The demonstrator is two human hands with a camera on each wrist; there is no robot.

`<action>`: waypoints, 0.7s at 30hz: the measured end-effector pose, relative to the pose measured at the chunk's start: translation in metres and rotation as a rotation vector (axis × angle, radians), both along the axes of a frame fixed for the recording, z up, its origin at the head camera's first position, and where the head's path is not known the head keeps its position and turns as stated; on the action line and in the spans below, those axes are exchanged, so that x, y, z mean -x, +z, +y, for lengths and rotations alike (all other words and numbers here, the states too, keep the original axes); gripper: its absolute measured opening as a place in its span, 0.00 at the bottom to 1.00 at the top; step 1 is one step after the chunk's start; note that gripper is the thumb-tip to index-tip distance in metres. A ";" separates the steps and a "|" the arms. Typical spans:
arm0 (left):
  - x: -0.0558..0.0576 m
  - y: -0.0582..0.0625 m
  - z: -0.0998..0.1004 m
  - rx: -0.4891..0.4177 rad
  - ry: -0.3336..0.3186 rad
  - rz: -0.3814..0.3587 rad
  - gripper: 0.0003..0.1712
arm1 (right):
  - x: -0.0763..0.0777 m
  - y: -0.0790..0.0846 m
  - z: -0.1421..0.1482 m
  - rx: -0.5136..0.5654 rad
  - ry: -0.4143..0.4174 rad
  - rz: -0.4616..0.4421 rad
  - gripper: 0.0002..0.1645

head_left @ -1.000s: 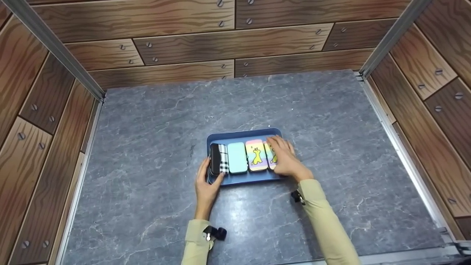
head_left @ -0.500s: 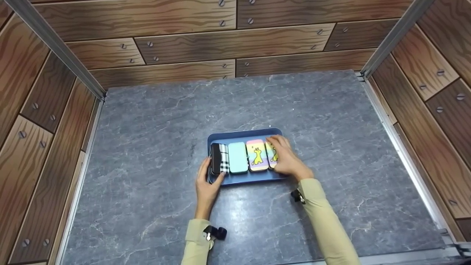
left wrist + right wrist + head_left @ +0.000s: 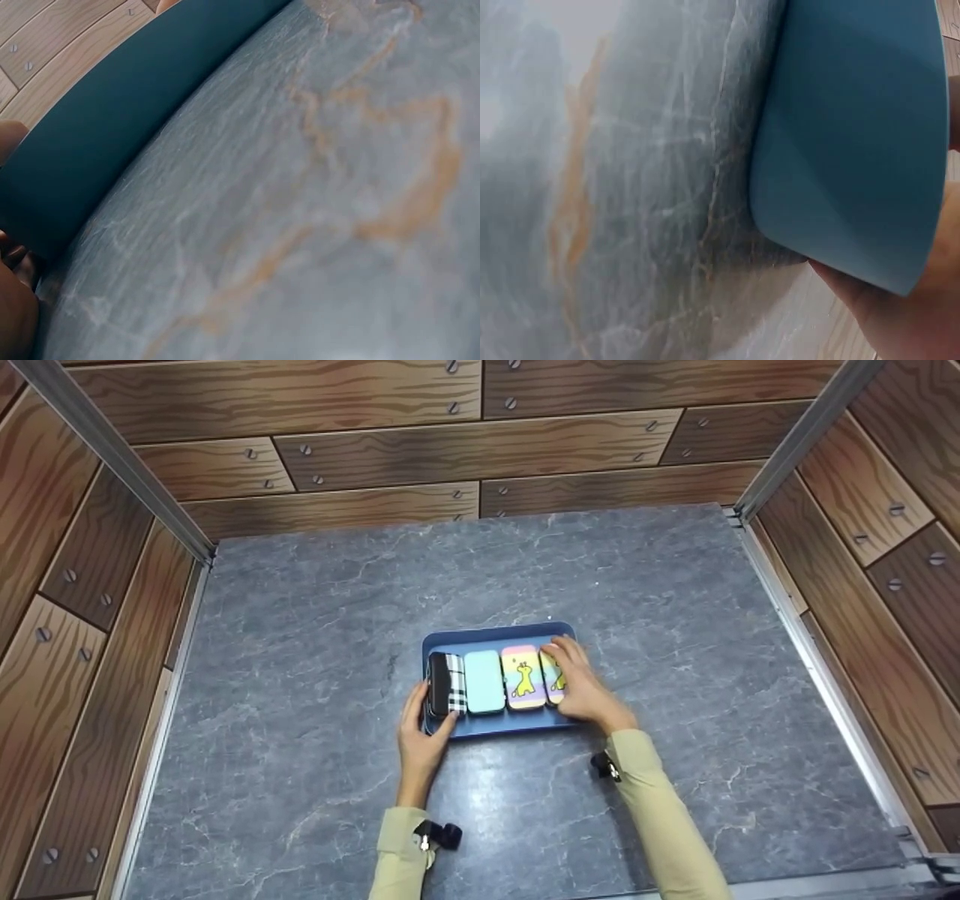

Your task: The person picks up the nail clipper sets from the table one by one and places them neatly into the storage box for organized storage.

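In the head view a shallow blue tray (image 3: 510, 726) holds a row of slim cases with rounded corners. At the left end lies a black case with a black-and-white plaid side (image 3: 447, 682). My left hand (image 3: 422, 735) holds it at its near left corner, fingers along the left side and thumb at the near end. Beside it are a plain light-blue case (image 3: 484, 682) and a pastel-striped giraffe case (image 3: 523, 679). My right hand (image 3: 589, 690) spans the right-hand giraffe case (image 3: 553, 679), thumb near and fingers far, hiding its right part. Both wrist views show mostly the tray's outer wall (image 3: 112, 112).
The tray stands on a grey marbled tabletop (image 3: 337, 622). Wood-patterned panels (image 3: 480, 442) rise behind it and at both sides, joined by metal corner posts (image 3: 127, 457). A metal edge strip (image 3: 825, 881) runs along the near right.
My right hand's fingers have shifted slightly over the right-hand giraffe case, and the right wrist has dropped a little towards me. The left hand, the tray and the row of cases look unchanged.
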State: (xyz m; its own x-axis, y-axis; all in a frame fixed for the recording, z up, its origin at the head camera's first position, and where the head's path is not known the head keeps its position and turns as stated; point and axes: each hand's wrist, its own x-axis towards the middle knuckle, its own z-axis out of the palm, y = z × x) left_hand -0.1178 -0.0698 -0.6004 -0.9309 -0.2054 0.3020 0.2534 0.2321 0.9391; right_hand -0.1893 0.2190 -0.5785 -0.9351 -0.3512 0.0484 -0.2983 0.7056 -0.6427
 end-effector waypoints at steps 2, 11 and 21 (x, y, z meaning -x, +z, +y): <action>0.000 -0.001 0.000 0.004 -0.003 0.010 0.37 | 0.000 0.000 -0.001 0.002 0.001 -0.001 0.60; 0.000 0.001 -0.001 -0.001 -0.022 0.033 0.38 | -0.006 0.003 0.004 0.087 0.025 -0.072 0.61; 0.000 0.002 -0.002 0.002 -0.021 0.025 0.37 | -0.012 0.001 0.001 0.014 0.014 -0.012 0.63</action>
